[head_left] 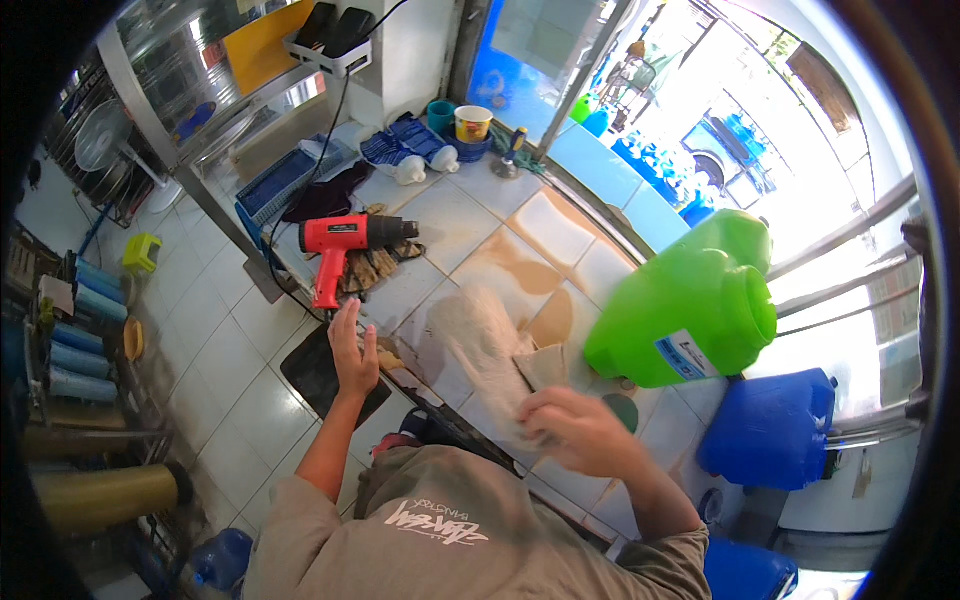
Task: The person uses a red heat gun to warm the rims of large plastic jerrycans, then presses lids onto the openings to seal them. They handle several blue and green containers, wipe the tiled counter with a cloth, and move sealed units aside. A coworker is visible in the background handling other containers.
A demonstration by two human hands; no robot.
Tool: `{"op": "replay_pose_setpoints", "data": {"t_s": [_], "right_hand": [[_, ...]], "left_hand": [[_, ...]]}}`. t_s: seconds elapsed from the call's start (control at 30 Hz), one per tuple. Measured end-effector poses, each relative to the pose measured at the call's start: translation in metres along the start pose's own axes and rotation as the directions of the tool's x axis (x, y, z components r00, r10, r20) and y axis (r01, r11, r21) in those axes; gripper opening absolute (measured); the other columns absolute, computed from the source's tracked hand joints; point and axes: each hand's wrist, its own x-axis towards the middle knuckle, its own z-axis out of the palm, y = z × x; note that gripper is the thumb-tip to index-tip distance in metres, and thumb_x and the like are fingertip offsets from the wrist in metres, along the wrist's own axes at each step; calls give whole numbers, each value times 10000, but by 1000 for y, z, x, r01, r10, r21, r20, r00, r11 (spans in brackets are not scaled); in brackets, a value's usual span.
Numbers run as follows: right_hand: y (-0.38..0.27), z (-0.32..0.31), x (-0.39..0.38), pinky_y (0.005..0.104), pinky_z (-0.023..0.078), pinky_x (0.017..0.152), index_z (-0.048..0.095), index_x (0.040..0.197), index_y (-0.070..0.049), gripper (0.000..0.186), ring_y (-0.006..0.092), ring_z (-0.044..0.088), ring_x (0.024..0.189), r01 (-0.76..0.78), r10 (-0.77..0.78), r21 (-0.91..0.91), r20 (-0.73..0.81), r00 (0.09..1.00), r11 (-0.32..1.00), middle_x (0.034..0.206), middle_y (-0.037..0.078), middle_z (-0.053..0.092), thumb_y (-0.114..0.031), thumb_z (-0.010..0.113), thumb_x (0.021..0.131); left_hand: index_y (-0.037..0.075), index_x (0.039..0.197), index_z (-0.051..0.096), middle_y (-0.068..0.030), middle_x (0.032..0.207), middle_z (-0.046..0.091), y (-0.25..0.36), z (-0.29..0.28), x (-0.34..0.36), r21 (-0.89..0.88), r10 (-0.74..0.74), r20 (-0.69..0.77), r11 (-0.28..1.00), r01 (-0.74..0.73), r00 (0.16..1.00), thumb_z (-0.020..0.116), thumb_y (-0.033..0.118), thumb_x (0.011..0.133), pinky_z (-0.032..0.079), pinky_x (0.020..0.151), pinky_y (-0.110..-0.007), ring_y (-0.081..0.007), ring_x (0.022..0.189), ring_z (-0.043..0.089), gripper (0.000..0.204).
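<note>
the right hand (583,432) pinches a blurred beige cloth (478,345) at its ten o'clock; a wide swing might bump the green jerrycan (645,315) at one o'clock; the left hand (356,355), spread and empty, could nudge the red heat gun (335,237) at twelve o'clock

From the head, a fisheye view looks down onto the nearby worktop (470,205).

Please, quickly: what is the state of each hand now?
Left hand: open, nothing seen in it, near the red heat gun.
Right hand: closed, apparently on the pale cloth; fingers blurred.
</note>
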Motion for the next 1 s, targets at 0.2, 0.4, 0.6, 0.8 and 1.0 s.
{"op": "replay_pose_setpoints", "data": {"t_s": [0.2,0.4,0.6,0.8,1.0], "right_hand": [[69,97,65,462,399,1145,486,1443,-18,577,397,492,1367,-148,136,75,140,981,986,1489,218,491,-272,677,961],[166,199,191,548,247,1238,368,1568,-50,625,332,287,1540,-269,174,-380,-265,948,885,1654,142,330,-338,531,1038],[206,197,219,535,187,1266,393,1578,-133,567,291,247,1560,20,-12,-330,27,1000,944,1674,78,314,-365,438,1063],[283,128,254,543,223,1251,434,1559,-185,529,310,307,1528,-190,178,-318,-67,982,929,1638,87,376,-320,463,1049],[420,44,300,598,248,1217,444,1549,-160,538,352,335,1505,-617,368,-250,-618,695,746,1621,109,394,-311,490,1036]], "left_hand": [[-2,1203,666,-175,1313,640,-51,19,46,-143,115,310,987,-73,944,590,99,974,392,1136,-485,-378,1321,533,261],[-51,1571,303,-219,1653,301,-80,59,81,345,-51,533,924,-163,844,409,449,1058,206,1262,-485,-366,1550,246,724],[-48,1561,335,-215,1648,315,-94,73,115,384,-136,443,922,-50,886,316,436,1089,186,1264,-477,-376,1548,244,676],[-27,1569,345,-223,1656,297,-82,57,102,284,-166,406,957,48,899,342,465,1074,145,1254,-549,-430,1544,224,698],[-10,1575,352,-231,1670,268,-81,55,69,406,-165,429,914,-26,888,383,502,1046,130,1238,-599,-473,1544,196,736]]}}
